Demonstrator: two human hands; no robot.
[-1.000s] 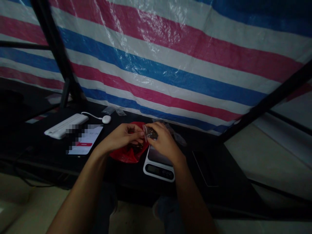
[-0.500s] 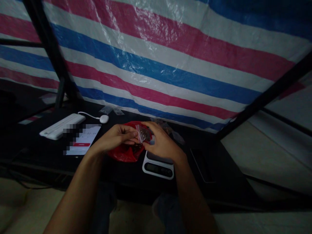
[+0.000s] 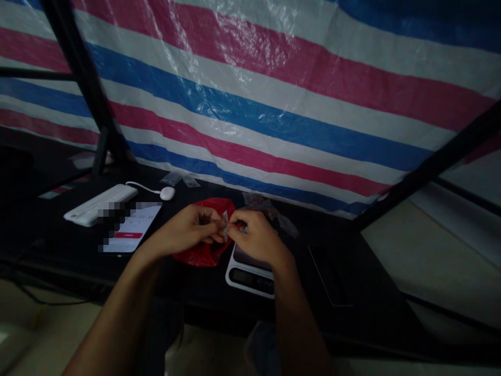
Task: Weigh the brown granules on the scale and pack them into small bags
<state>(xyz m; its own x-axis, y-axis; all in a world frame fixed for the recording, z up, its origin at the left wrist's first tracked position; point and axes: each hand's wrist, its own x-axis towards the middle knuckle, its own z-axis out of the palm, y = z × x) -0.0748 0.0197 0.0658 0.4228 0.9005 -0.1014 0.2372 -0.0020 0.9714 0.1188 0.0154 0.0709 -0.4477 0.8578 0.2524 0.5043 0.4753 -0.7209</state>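
Between my two hands is a small clear zip bag [image 3: 225, 227], turned nearly edge-on; small brownish pieces showed inside it a moment ago. My left hand [image 3: 195, 228] pinches it from the left with closed fingers. From the right, the thumb and fingers of my right hand [image 3: 253, 236] are closed on its edge. Just below the hands lies an open red plastic bag [image 3: 201, 256], its contents mostly covered by my left hand. A white kitchen scale [image 3: 239, 278] with a dark display sits under my right hand and wrist, which hide part of it.
On the left of the black table are a lit phone [image 3: 136, 227], a white power bank [image 3: 102, 204] and a round white corded device [image 3: 167, 193]. Clear bags [image 3: 172, 178] lie behind; filled ones [image 3: 270, 209] lie back right. A dark flat device [image 3: 329, 277] rests right. Striped sheeting [image 3: 250, 115] hangs behind.
The zip bag has turned from facing me to edge-on. My right hand's fingers have closed in on its edge, where they were spread around it before.
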